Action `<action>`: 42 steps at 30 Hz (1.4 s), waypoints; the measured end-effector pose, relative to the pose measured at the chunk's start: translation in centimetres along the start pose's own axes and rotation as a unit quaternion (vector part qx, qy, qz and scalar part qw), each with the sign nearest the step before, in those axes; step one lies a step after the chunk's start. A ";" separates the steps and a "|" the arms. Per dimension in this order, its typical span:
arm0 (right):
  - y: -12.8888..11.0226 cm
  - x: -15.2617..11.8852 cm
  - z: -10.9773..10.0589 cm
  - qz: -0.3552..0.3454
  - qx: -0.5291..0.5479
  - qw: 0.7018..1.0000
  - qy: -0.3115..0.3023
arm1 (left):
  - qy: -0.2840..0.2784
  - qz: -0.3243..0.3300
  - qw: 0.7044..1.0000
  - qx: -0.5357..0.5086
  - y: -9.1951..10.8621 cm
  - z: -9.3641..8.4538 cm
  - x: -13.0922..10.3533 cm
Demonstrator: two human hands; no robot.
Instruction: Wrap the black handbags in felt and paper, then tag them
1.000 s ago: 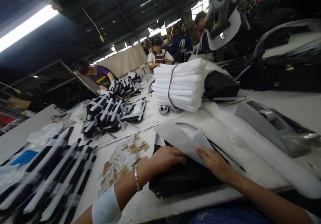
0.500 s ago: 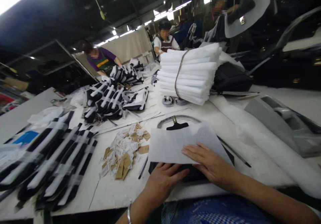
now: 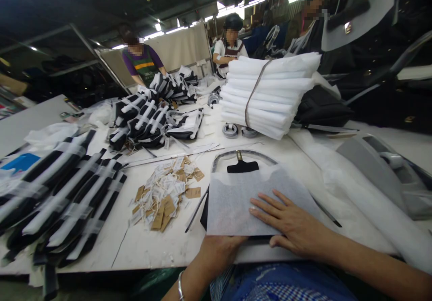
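Observation:
A thin white foam sheet (image 3: 236, 202) covers most of a black bag (image 3: 203, 217) at the table's front edge. Beyond the sheet shows the bag's black flap tab (image 3: 242, 168) with a gold-coloured clasp (image 3: 239, 155), inside a wrapped, curved handle (image 3: 219, 155). My right hand (image 3: 290, 222) lies flat on the sheet, fingers stretched out and apart. At the sheet's near edge, my left hand (image 3: 221, 252) has its fingers hidden beneath the sheet. Whether those fingers grip anything is not visible.
Left of the bag lies a pile of brown and white tags (image 3: 165, 197). Padded black straps (image 3: 77, 197) cover the table's left. Behind stands a tied stack of white foam sheets (image 3: 266, 94); plastic wrap (image 3: 357, 188) lies right. Several people work beyond.
My left hand has slid from the bag's front to beneath the sheet's near edge. The sheet now reaches closer to me, and my right hand stays flat on it. The view has shifted.

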State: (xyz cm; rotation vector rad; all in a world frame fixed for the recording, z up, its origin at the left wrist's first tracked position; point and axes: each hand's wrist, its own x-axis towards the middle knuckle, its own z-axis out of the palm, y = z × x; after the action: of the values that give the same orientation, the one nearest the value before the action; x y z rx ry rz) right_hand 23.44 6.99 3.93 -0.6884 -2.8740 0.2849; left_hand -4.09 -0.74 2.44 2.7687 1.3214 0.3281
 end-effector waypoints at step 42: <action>0.6 0.3 0.9 0.056 0.071 0.996 0.019 | 0.124 -0.047 0.985 -0.114 -0.3 -0.2 3.0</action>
State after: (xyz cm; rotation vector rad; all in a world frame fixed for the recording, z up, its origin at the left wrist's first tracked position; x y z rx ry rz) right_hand 23.23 7.58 2.96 -0.8194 -2.7511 0.4801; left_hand -2.50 1.80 3.06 2.5292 1.3605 0.7877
